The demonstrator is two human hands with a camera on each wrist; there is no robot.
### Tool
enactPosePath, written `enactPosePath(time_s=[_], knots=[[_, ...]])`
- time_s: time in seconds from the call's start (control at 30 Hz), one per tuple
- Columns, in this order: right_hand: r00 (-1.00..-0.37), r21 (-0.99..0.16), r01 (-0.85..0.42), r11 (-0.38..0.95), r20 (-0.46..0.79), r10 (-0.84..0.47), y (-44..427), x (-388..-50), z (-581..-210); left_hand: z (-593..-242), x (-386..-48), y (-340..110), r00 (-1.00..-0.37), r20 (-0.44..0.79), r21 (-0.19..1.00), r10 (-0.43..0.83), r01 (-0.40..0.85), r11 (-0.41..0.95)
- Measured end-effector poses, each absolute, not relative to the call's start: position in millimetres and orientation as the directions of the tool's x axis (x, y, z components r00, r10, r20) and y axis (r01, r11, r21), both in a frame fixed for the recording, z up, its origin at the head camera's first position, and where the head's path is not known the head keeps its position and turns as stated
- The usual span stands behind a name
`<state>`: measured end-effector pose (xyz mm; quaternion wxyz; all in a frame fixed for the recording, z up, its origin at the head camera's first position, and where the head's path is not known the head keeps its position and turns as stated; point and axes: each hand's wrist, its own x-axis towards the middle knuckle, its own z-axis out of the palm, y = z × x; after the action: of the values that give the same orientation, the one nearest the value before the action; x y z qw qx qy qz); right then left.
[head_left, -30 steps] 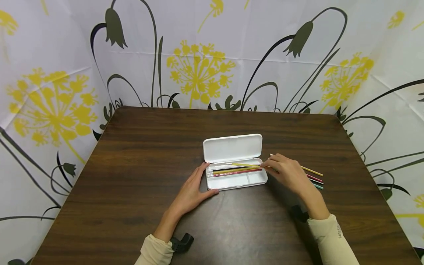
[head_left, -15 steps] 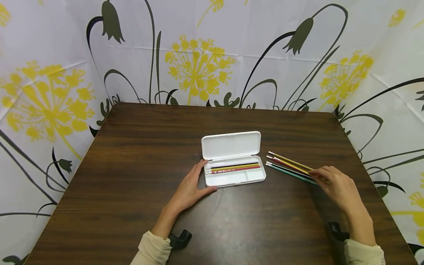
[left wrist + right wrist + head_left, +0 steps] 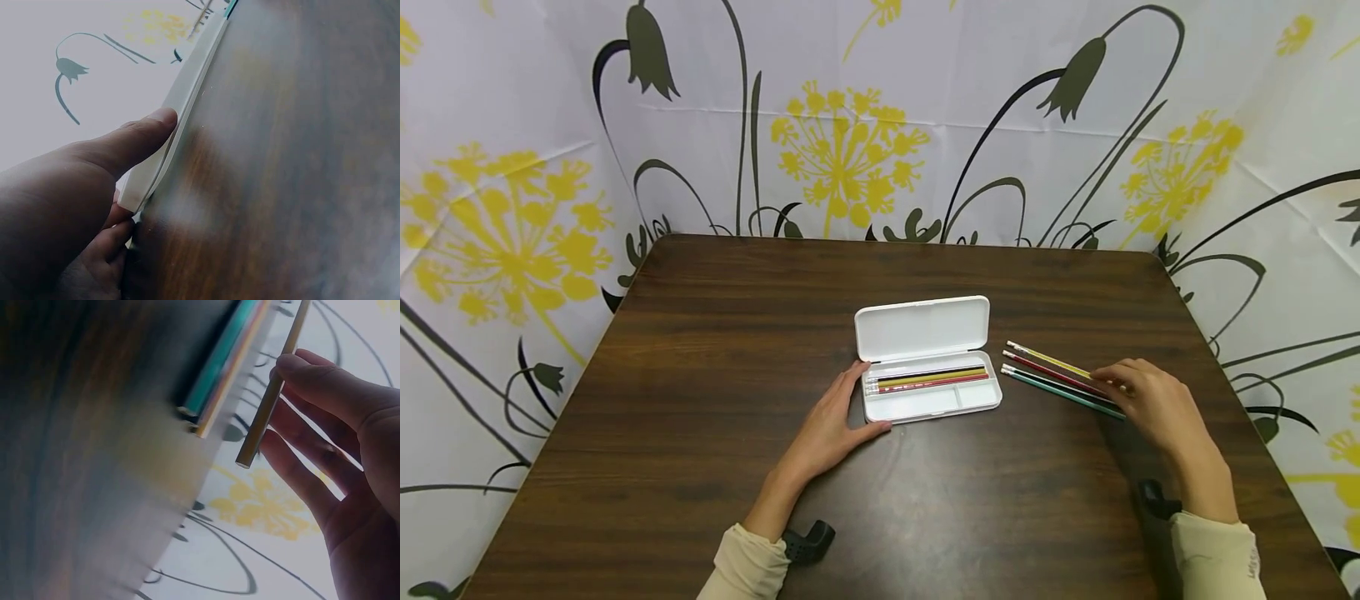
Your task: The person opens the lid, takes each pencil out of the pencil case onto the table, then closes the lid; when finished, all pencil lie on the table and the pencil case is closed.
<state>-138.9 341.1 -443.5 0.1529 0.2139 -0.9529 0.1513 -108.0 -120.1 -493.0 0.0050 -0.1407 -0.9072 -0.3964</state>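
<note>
An open white pencil case [image 3: 932,408] lies on the table, its lid [image 3: 922,329] standing up at the back. Inside it are black, yellow and red pencils [image 3: 932,382]. My left hand [image 3: 823,433] grips the case's left end; in the left wrist view the thumb presses its front edge and the fingers sit behind. My right hand [image 3: 1157,404] is above the far ends of the loose pencils to the right of the case. It pinches a yellow pencil [image 3: 257,428] between thumb and fingers. Beside that lie loose green pencils [image 3: 1060,392] and a red pencil [image 3: 1048,369].
The dark wooden table [image 3: 737,333] spreads out around the case. Behind it hangs a white cloth [image 3: 865,50] printed with flowers. A black band device [image 3: 808,542] sits on the left wrist, and another [image 3: 1157,500] on the right.
One second ago my right hand held a yellow pencil over the case. It has moved right to the loose pencils, and that pencil has left the case. My left hand stays in place.
</note>
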Motion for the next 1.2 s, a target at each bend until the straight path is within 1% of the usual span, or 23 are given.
enactPosePath(time_s=[0.1,0.3,0.57,0.63,0.77,0.87,0.97,1.2], knots=[[-0.866,-0.236,-0.459,0.857,0.336,-0.371,343.6,-147.2,-450.1,-493.3,-107.8,-119.9,-0.960,0.120,0.716,0.253,0.260,0.648],[-0.850,-0.236,-0.492,0.838,0.335,-0.406,346.5,-158.7,-459.7,-493.0,-107.0,-119.5,-0.960,0.122,0.724,0.254,0.261,0.639],[-0.879,-0.233,-0.460,0.857,0.256,-0.402,344.7,-161.8,-459.4,-493.1,-108.2,-119.5,-0.959,0.129,0.717,0.251,0.265,0.645],[-0.877,-0.230,-0.462,0.857,0.266,-0.401,344.0,-160.7,-457.8,-492.8,-108.4,-119.3,-0.959,0.126,0.717,0.253,0.265,0.645],[-0.847,-0.220,-0.499,0.838,0.326,-0.419,336.9,-160.3,-450.9,-492.2,-108.8,-119.5,-0.958,0.132,0.716,0.256,0.271,0.644],[-0.823,-0.211,-0.534,0.819,0.353,-0.445,323.6,-163.2,-444.9,-491.9,-108.6,-120.0,-0.957,0.136,0.717,0.254,0.273,0.642],[-0.804,-0.214,-0.567,0.796,0.353,-0.478,302.7,-169.1,-442.6,-492.3,-108.1,-120.5,-0.958,0.134,0.718,0.253,0.270,0.641],[-0.746,-0.248,-0.661,0.708,0.322,-0.583,233.3,-186.2,-445.2,-492.8,-107.8,-121.1,-0.960,0.124,0.716,0.251,0.262,0.647]])
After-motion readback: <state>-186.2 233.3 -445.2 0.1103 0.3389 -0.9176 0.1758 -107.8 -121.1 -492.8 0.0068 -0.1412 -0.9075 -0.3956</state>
